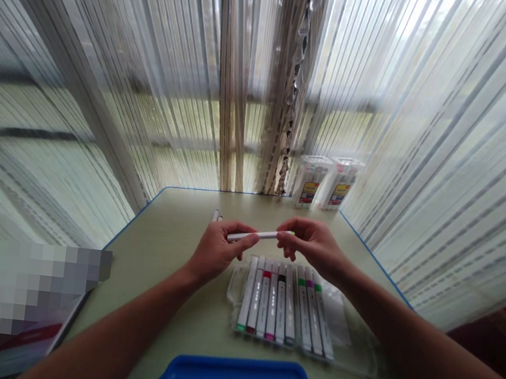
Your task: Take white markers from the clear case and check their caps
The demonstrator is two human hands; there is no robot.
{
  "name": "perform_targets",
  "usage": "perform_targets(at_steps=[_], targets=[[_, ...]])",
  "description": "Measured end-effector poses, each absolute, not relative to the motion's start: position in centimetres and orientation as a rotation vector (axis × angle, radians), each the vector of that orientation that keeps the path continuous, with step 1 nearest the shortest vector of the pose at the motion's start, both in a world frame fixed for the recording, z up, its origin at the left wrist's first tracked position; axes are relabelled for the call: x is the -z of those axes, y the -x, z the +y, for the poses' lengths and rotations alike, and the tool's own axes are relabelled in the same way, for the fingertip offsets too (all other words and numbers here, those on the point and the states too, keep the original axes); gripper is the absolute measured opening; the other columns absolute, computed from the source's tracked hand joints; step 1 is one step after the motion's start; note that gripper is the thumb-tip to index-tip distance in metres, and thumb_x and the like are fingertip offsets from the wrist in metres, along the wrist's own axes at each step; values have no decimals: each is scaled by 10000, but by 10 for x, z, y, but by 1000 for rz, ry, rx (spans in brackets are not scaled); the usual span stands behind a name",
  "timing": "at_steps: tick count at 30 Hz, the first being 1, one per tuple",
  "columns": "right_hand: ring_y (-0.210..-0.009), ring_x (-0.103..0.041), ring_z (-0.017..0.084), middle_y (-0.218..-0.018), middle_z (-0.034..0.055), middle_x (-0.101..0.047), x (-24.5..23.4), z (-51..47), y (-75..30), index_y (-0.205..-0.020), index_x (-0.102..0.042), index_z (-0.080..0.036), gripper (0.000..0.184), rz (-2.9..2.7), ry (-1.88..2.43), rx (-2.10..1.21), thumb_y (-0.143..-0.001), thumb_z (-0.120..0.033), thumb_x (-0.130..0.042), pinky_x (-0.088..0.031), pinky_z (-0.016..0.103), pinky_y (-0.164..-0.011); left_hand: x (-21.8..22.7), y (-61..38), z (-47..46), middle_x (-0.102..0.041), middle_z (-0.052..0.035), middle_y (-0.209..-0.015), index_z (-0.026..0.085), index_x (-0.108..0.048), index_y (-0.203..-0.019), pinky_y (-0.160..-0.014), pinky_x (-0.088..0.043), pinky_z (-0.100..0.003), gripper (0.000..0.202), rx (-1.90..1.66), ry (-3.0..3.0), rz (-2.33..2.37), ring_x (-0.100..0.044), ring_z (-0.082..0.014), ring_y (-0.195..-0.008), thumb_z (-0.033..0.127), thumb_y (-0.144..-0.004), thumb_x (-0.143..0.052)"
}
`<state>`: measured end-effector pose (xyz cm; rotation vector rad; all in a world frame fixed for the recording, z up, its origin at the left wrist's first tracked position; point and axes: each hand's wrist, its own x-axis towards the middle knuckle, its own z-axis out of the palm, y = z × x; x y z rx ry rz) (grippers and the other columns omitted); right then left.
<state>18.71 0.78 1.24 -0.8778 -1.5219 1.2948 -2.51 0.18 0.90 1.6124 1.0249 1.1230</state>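
A white marker [266,235] is held level above the table between both hands. My left hand [220,241] is closed round its left part, thumb along the barrel. At the other end, the fingers of my right hand [308,242] pinch the tip, where a bit of green shows. Just below lies an open clear plastic case [236,287] with a row of white markers [272,303] in it, some with red, black, green or purple bands. Behind my left hand, the ends of more white markers [216,215] stick out, partly hidden.
The pale green table [152,324] has a blue rim and a blue tray [237,376] at its near edge. Two clear boxes with labels [310,183] [340,185] stand at the back right. Striped sheer curtains [155,83] hang behind. A pixelated area covers the lower left.
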Motion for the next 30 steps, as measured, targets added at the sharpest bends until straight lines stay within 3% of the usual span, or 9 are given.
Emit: perform_targets(at_steps=[7,17,22,30], targets=[[-538,-592,108,-700,40,-671,-11,0,-184,-873,-707,-118,316,-1779,912,-1265,-742,-404,-735,-478,213,-478,-9,18,-6,-683,-60,-765,101,-712,-878,-495,-477,-206,286,-1019,-1624,939,-575,-105,-541,340,-723,-734],[-513,-572,101,-642,28,-649,-12,2,-184,-822,-703,-104,316,-1758,963,-1233,-711,-394,-761,-457,205,-463,-7,19,-3,-687,-62,-766,98,-719,-926,-505,-473,-202,289,-993,-1655,891,-563,-95,-538,329,-753,-712],[-489,-576,99,-680,43,-676,-11,4,-185,-914,-718,-107,345,-1625,934,-1268,-724,-393,-749,-472,223,-454,-6,23,2,-637,-24,-657,97,-709,-920,-477,-448,-196,286,-1061,-1605,945,-525,-84,-502,334,-761,-705],[-512,-620,116,-822,104,-727,-7,13,-189,-1010,-711,-113,315,-1417,808,-1367,-797,-344,-698,-488,240,-455,-4,28,11,-679,-68,-748,83,-668,-927,-473,-462,-222,313,-1172,-1422,935,-528,-83,-489,364,-788,-680]])
